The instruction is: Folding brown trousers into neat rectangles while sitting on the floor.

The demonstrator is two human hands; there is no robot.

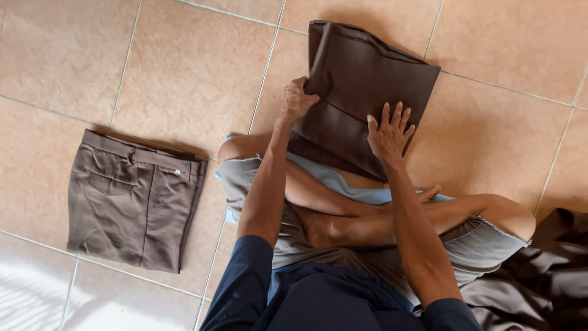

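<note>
I sit cross-legged on a tiled floor. A folded dark brown garment [361, 79] lies in front of my knees, partly on a light blue cloth [343, 184]. My left hand [297, 98] grips the garment's left edge with curled fingers. My right hand [389, 132] rests flat on top of it, fingers spread, pressing near its lower right part. The garment's near edge overlaps my legs.
A folded grey-brown pair of trousers [131, 199] lies on the floor to my left. A heap of dark brown cloth [539, 276] sits by my right knee. Beige floor tiles [184, 67] surround everything.
</note>
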